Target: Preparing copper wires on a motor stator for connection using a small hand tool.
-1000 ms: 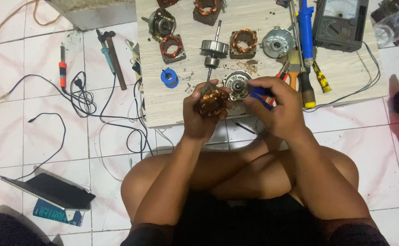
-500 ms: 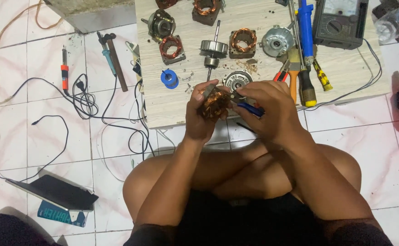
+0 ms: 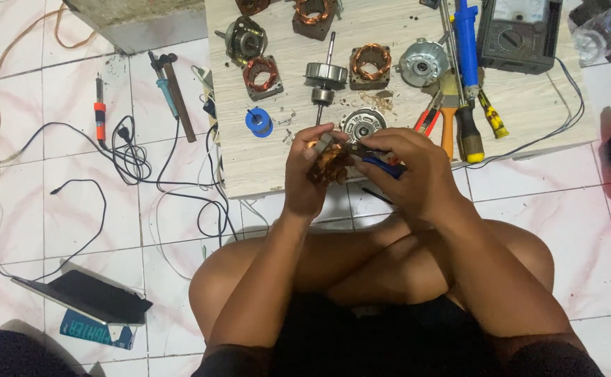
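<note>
At the bench edge: I see both hands raised a little nearer the bench than a second ago.
Left hand [image 3: 307, 174]: fingers grasping the copper-wound stator [image 3: 330, 166].
Right hand [image 3: 410, 174]: clenched on blue-handled pliers [image 3: 382, 165], tip at the windings.
Change: work continues on the coil.

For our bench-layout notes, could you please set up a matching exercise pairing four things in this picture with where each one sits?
Things:
1. copper-wound stator
2. blue spool
3. soldering iron
4. multimeter

Places:
A. on the floor tiles left of the board
B. far right corner of the board
C. held in the left hand
D. on the board, just left of the hands

Pairs: 1-C, 2-D, 3-A, 4-B
</note>
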